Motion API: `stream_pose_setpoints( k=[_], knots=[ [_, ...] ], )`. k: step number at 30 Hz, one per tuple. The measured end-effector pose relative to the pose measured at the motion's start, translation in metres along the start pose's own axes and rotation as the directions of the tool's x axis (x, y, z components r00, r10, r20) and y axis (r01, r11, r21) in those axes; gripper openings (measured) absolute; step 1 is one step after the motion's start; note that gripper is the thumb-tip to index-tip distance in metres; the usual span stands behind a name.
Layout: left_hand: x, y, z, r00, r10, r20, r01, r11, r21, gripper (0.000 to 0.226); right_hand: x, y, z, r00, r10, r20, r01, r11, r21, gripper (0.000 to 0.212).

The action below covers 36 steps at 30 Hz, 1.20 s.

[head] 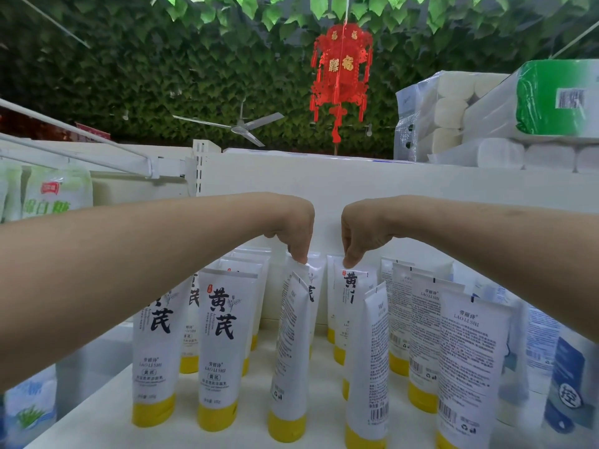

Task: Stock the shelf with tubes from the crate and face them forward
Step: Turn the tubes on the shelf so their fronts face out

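White shelf (97, 413): tubes (353, 306) stand beneath left hand (291, 228) and right hand (359, 231), tops pinched.

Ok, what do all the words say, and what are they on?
"黄芪" and "LAO LI SHI": front of the yellow-capped tube.
"LAO LI SHI": back of a turned tube.
"福": red lantern.
"白糖": bag.
"控": blue tube.
Small print on the tube backs and barcode digits on the green pack: too small to read.

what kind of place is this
Probably a small shop or supermarket aisle: rows of identical tubes stand on a white shelf, wrapped toilet roll packs sit stacked on top of the shelving, and bagged goods show at left.
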<state>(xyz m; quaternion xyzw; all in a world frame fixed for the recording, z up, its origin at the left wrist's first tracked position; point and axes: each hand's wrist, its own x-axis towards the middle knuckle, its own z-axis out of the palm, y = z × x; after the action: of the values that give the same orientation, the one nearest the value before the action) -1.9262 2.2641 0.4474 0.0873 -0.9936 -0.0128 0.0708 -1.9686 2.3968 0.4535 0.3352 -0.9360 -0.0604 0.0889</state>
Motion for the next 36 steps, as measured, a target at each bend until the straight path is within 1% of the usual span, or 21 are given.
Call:
stream_pose_setpoints(
  k=[4,7,8,10,12,15,19,22,25,28,30,32,34,36],
  knots=[
    [-0.01,0.006,-0.006,1.0,-0.022,-0.011,0.022,1.0,0.005,0.039,-0.006,0.0,-0.007,1.0,0.012,-0.021,-0.012,1.0,0.026,0.048],
    [-0.02,0.012,-0.019,0.997,-0.035,-0.067,0.037,0.999,0.031,0.034,-0.016,0.002,-0.019,0.999,0.015,-0.051,-0.013,0.999,0.049,0.035],
    [-0.022,0.013,-0.024,0.996,-0.044,-0.074,0.047,0.998,0.041,0.031,-0.02,0.003,-0.023,0.998,0.014,-0.056,-0.01,0.998,0.059,0.033],
    [-0.026,0.013,-0.03,0.995,-0.08,-0.056,0.083,0.995,0.055,0.032,-0.028,0.006,-0.029,0.999,0.019,-0.049,-0.015,0.996,0.088,0.032],
    [-0.028,0.011,-0.032,0.991,-0.134,-0.017,0.134,0.989,0.062,0.036,-0.034,0.007,-0.031,0.999,0.038,-0.013,-0.037,0.995,0.091,0.033],
    [-0.028,0.009,-0.027,0.976,-0.204,0.07,0.197,0.975,0.098,0.039,-0.04,0.007,-0.028,0.994,0.073,0.079,-0.078,0.995,0.063,0.035],
    [-0.028,0.009,-0.019,0.964,-0.229,0.134,0.213,0.969,0.126,0.041,-0.04,0.004,-0.024,0.981,0.073,0.178,-0.087,0.994,0.071,0.035],
    [-0.027,0.009,-0.018,0.963,-0.226,0.149,0.211,0.972,0.108,0.038,-0.041,0.002,-0.025,0.976,0.066,0.21,-0.08,0.995,0.062,0.035],
    [-0.028,0.01,-0.019,0.969,-0.198,0.147,0.183,0.977,0.11,0.031,-0.041,0.002,-0.025,0.976,0.04,0.216,-0.055,0.997,0.06,0.03],
    [-0.03,0.013,-0.018,0.982,-0.154,0.107,0.14,0.981,0.132,0.027,-0.041,0.003,-0.024,0.978,0.023,0.206,-0.034,0.998,0.049,0.026],
    [-0.033,0.015,-0.017,0.989,-0.127,0.074,0.117,0.985,0.126,0.029,-0.041,0.003,-0.024,0.979,0.018,0.201,-0.029,0.998,0.05,0.024],
    [-0.035,0.018,-0.016,0.993,-0.102,0.053,0.095,0.988,0.124,0.039,-0.042,0.002,-0.024,0.982,0.015,0.186,-0.024,0.999,0.049,0.023],
    [-0.039,0.021,-0.015,0.997,-0.07,0.038,0.065,0.991,0.119,0.04,-0.044,0.001,-0.023,0.989,0.012,0.15,-0.017,0.999,0.033,0.028],
    [-0.04,0.023,-0.015,0.999,-0.031,0.033,0.027,0.994,0.102,0.035,-0.046,0.0,-0.021,0.994,0.009,0.106,-0.013,0.999,0.034,0.041]
  ],
)
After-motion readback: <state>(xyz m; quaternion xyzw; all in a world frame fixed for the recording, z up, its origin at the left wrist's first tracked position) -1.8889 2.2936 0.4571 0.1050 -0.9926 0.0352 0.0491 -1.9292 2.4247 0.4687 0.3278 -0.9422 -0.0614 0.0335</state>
